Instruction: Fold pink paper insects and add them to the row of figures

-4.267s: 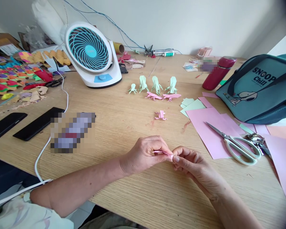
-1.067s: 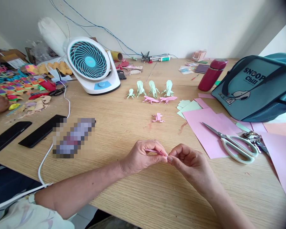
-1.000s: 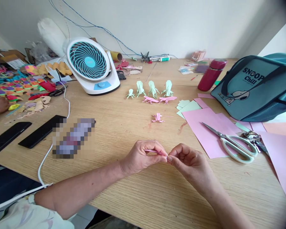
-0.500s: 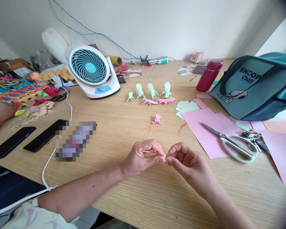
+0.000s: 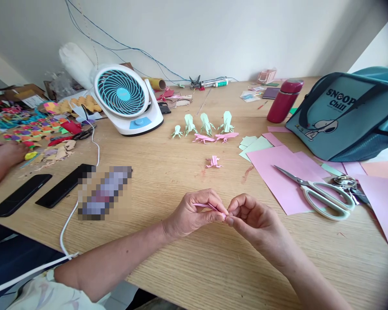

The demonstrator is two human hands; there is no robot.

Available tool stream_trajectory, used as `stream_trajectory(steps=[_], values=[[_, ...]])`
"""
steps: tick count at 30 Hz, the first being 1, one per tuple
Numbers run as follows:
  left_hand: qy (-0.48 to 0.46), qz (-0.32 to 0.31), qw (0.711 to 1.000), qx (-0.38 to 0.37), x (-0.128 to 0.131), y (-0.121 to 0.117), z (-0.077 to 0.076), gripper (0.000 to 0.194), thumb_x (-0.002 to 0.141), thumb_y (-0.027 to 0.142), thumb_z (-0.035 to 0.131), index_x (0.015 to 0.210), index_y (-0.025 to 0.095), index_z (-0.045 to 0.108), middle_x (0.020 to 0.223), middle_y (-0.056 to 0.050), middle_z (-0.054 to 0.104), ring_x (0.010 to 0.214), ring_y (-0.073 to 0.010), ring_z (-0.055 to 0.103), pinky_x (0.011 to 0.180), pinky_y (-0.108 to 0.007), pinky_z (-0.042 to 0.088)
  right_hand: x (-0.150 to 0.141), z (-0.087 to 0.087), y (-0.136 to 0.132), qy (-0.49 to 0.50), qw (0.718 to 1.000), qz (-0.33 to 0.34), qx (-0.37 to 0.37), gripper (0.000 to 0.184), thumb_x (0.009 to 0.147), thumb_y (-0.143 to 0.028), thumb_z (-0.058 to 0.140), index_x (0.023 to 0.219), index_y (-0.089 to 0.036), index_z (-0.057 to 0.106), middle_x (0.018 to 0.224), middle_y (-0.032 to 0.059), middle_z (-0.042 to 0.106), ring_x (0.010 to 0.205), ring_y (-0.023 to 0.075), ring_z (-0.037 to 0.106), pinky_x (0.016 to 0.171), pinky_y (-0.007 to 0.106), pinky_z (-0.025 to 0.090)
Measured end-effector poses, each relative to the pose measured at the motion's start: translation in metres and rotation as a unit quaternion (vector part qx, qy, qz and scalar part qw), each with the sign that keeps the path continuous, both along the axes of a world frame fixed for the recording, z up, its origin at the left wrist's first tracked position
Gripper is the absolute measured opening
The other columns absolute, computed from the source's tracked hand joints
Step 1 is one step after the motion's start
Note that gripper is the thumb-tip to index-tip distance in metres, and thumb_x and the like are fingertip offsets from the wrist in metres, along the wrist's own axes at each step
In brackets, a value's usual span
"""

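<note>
My left hand point(image 5: 194, 215) pinches a small piece of folded pink paper point(image 5: 204, 206) between thumb and fingers. Most of that paper is hidden inside the hand; a thin edge and a tiny tip show. My right hand point(image 5: 255, 219) meets the tip with thumb and forefinger, its other fingers curled. Beyond my hands stands a small pink paper figure with legs point(image 5: 214, 162). Farther back are two longer pink paper figures point(image 5: 226, 137) and a row of several pale green ones point(image 5: 205, 124), all origami insects by their look.
At right, scissors point(image 5: 326, 193) lie on pink sheets point(image 5: 278, 181), beside a blue bag point(image 5: 339, 116) and a red flask point(image 5: 284, 101). A fan point(image 5: 123, 99) stands at back left. Phones point(image 5: 19, 196) and a white cable point(image 5: 64, 228) lie left, near another person's arm point(image 5: 3, 161).
The view has tilted and shifted a little. My hands stay together on the pink paper, the right fingertips shifting slightly at its tip. At far left the other person's arm has come further into view.
</note>
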State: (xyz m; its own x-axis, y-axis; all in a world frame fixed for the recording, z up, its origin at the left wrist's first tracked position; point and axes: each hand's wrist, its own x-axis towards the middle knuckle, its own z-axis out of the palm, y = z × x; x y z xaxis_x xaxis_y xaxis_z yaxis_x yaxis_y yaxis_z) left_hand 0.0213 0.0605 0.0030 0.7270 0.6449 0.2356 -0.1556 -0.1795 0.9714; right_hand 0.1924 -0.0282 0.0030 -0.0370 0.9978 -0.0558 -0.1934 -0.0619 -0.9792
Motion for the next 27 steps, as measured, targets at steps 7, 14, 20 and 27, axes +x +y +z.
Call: stream_trajectory(steps=[7, 14, 20, 27], values=[[-0.018, 0.004, 1.0, -0.01, 0.001, -0.0025, -0.0004, 0.013, 0.081, 0.025, 0.076, 0.079, 0.014, 0.07, 0.079, -0.003, 0.061, 0.075, -0.0113, 0.058, 0.071, -0.025, 0.048, 0.0, 0.0008, -0.001, -0.02, 1.0, 0.002, 0.017, 0.016, 0.086, -0.033, 0.07, 0.088, -0.023, 0.059, 0.081, -0.0006, 0.063, 0.076, 0.0132, 0.06, 0.07, 0.026, 0.046], [-0.035, 0.014, 0.999, -0.023, 0.0023, -0.0025, -0.0012, 0.009, 0.078, 0.024, 0.078, 0.077, 0.016, 0.072, 0.078, -0.001, 0.054, 0.078, -0.0105, 0.052, 0.073, -0.023, 0.044, 0.0003, 0.0002, -0.0009, -0.015, 1.0, -0.001, 0.016, 0.017, 0.086, -0.034, 0.071, 0.088, -0.023, 0.058, 0.079, -0.0006, 0.062, 0.075, 0.0131, 0.059, 0.07, 0.026, 0.046], [-0.002, 0.023, 1.0, 0.003, 0.0015, -0.0031, 0.0026, 0.018, 0.08, 0.032, 0.077, 0.074, 0.016, 0.071, 0.077, -0.001, 0.049, 0.076, -0.011, 0.049, 0.071, -0.023, 0.042, 0.0003, -0.0017, -0.001, -0.033, 0.999, -0.006, 0.018, 0.017, 0.086, -0.034, 0.07, 0.088, -0.022, 0.058, 0.079, 0.0002, 0.061, 0.075, 0.014, 0.058, 0.069, 0.028, 0.046], [0.023, 0.031, 0.999, 0.017, 0.0018, -0.0029, 0.0005, 0.021, 0.08, 0.035, 0.076, 0.074, 0.015, 0.072, 0.078, -0.001, 0.052, 0.077, -0.0116, 0.051, 0.074, -0.025, 0.044, 0.0011, -0.0007, -0.0002, -0.034, 0.999, 0.002, 0.003, 0.02, 0.086, -0.036, 0.07, 0.087, -0.022, 0.056, 0.078, -0.0013, 0.058, 0.073, 0.0131, 0.055, 0.067, 0.026, 0.043]])
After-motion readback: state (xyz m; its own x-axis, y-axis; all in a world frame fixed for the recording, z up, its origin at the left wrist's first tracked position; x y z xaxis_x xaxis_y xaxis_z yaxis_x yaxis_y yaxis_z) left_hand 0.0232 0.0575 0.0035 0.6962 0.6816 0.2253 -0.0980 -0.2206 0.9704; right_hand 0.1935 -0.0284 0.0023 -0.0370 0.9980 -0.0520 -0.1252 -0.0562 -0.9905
